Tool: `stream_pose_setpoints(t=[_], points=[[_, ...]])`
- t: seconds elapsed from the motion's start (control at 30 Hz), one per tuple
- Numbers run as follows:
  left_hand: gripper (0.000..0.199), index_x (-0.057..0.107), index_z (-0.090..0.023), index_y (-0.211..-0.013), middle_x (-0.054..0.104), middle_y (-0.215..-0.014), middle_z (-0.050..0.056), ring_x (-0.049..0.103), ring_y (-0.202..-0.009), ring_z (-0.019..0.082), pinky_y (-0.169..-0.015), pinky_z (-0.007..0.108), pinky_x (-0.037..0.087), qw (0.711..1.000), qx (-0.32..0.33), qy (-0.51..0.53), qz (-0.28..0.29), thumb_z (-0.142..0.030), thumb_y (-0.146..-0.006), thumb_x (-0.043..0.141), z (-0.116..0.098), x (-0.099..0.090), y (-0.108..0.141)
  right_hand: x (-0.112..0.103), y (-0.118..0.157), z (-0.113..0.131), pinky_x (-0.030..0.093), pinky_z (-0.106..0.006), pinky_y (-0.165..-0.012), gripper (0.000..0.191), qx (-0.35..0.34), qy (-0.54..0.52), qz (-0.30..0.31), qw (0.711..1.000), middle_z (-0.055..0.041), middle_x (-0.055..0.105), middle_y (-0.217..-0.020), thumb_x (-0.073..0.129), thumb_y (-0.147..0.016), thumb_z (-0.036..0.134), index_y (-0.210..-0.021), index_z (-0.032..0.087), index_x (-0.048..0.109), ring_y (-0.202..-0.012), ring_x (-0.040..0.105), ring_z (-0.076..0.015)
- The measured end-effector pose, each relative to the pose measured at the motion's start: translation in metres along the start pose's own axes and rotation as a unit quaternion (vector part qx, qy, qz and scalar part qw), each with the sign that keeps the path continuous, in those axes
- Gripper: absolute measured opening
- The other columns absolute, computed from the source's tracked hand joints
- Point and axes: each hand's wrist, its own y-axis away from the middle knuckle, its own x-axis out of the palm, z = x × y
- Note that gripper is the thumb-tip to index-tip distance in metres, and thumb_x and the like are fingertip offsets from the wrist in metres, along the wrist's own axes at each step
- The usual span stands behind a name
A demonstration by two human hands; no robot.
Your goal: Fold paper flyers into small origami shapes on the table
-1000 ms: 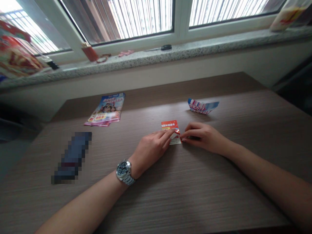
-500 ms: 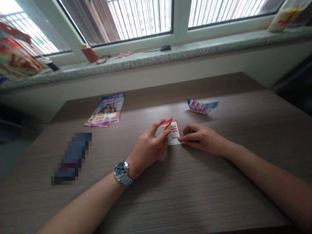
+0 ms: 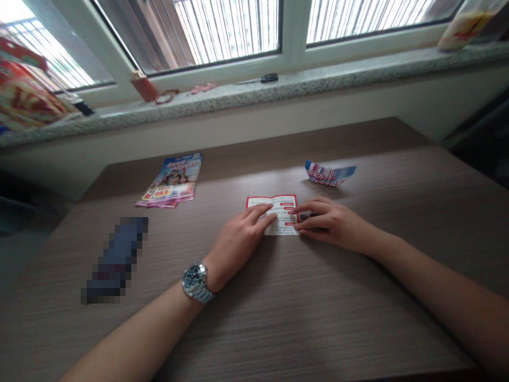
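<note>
Touching creased, red-bordered paper [image 3: 282,203] on wood-grained table [image 3: 318,307]; left hand [image 3: 240,232] loosely spread; right hand [image 3: 334,222] half-curled, unclenched

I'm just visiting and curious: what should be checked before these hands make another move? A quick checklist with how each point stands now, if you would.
1. Leaflet open, printed white inside facing up: ok.
2. Left hand on the leaflet: ok, its fingers lie over the left part.
3. Right hand at the leaflet's right edge: ok.
4. Leaflet flat all along its middle crease: cannot tell, the left hand covers part of it.
5. Blue folded paper apart from the leaflet: ok, it sits behind the right hand.
6. Flyer stack neatly squared: not ok, lower sheets stick out at the near end.
</note>
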Motion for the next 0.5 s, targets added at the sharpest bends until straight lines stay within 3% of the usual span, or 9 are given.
stream_pose_setpoints(t=[0.13, 0.27, 0.37, 0.5], points=[[0.041, 0.056, -0.017, -0.138, 0.062, -0.139, 0.011, 0.064, -0.123, 0.022, -0.104, 0.039, 0.056, 0.999, 0.021, 0.022, 0.019, -0.008, -0.098, 0.053, -0.0015, 0.0025, 0.0021, -0.0003, -0.0017, 0.0022, 0.055, -0.044, -0.097, 0.015, 0.001, -0.014, -0.004, 1.000, -0.0098, 0.072, -0.128, 0.067, -0.094, 0.021, -0.100, 0.025, 0.079, -0.115, 0.067, -0.0265], [0.038, 0.060, -0.017, -0.135, 0.064, -0.138, 0.011, 0.064, -0.124, 0.025, -0.104, 0.042, 0.057, 0.999, 0.015, 0.031, -0.001, -0.030, -0.099, 0.059, -0.0057, 0.0023, 0.0019, 0.0003, -0.0020, 0.0018, 0.055, -0.044, -0.100, 0.014, -0.003, -0.021, -0.005, 1.000, -0.0103, 0.073, -0.128, 0.065, -0.095, 0.020, -0.098, 0.023, 0.078, -0.117, 0.068, -0.0262], [0.039, 0.062, -0.018, -0.133, 0.065, -0.137, 0.010, 0.064, -0.125, 0.026, -0.103, 0.042, 0.057, 0.999, 0.012, 0.030, -0.006, -0.037, -0.099, 0.061, -0.0066, 0.0028, 0.0012, -0.0005, -0.0007, -0.0001, 0.054, -0.043, -0.103, 0.014, -0.005, -0.030, 0.001, 1.000, -0.0095, 0.072, -0.128, 0.067, -0.094, 0.020, -0.102, 0.023, 0.077, -0.117, 0.068, -0.0249], [0.033, 0.063, -0.019, -0.131, 0.066, -0.136, 0.010, 0.065, -0.123, 0.024, -0.103, 0.041, 0.057, 1.000, 0.009, 0.024, -0.004, -0.035, -0.102, 0.057, -0.0063, 0.0034, 0.0000, -0.0043, 0.0009, -0.0019, 0.051, -0.044, -0.107, 0.025, -0.013, -0.029, 0.020, 0.999, -0.0109, 0.068, -0.135, 0.071, -0.092, 0.027, -0.117, 0.023, 0.074, -0.125, 0.064, -0.0257]])
